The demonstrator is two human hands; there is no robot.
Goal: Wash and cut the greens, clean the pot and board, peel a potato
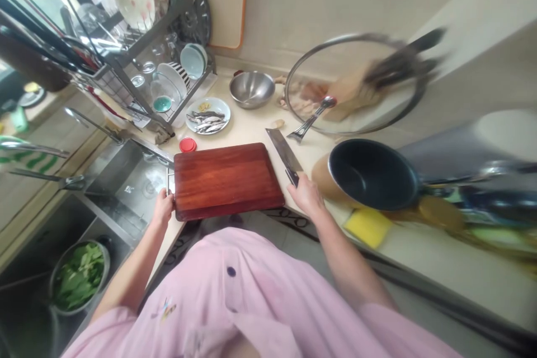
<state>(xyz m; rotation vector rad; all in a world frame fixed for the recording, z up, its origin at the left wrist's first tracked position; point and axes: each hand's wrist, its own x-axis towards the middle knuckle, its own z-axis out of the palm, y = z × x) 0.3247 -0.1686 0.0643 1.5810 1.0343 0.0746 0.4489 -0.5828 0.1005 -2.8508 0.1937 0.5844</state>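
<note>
A dark red-brown cutting board is at the front edge of the worktop; whether it rests flat or is slightly raised, I cannot tell. At the board's left end, the left hand has its fingers clamped on the board's metal handle. Just beside the board's right end, the right hand has its fingers closed around the black grip of a cleaver, whose blade points away from the person.

Behind the board sits a plate of small fish, with a red cap near the board's far left corner. A metal bowl stands farther behind the board. Right of the board, beyond the cleaver, are a large glass lid and a dark-lined pot, with a yellow cloth or sponge nearer the person. The sink lies left of the board.
</note>
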